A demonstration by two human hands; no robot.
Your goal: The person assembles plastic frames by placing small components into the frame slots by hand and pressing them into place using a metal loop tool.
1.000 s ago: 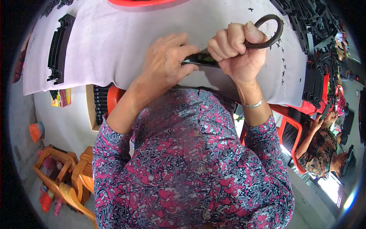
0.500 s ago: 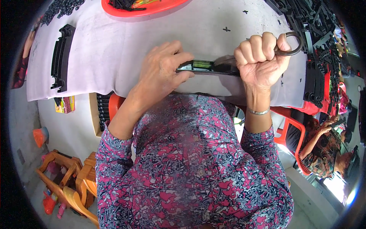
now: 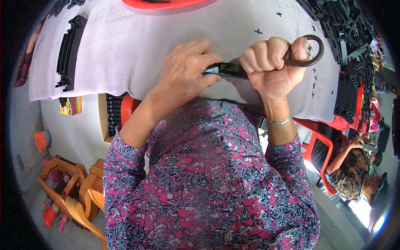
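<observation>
My left hand (image 3: 185, 68) pinches one end of a long black plastic piece (image 3: 227, 70) between thumb and fingers, above the cloth by the table's near edge. A shiny, dark greenish surface shows along the piece. My right hand (image 3: 273, 62) is closed round dark metal scissors (image 3: 320, 52), thumb through the large ring handle. The scissors' blades are mostly hidden behind my fingers, close to the right end of the black piece. Whether they touch it I cannot tell.
On the cloth's left lie notched black strips (image 3: 70, 54). A red basin (image 3: 166, 3) stands at the far edge. Small black crosses (image 3: 258, 31) are scattered to the right, beside heaped black parts (image 3: 346, 25). Another person (image 3: 354, 166) sits beyond a red chair (image 3: 323, 154).
My right hand with the scissors has moved left, closer to my left hand, covering more of the black piece. The view has shifted slightly.
</observation>
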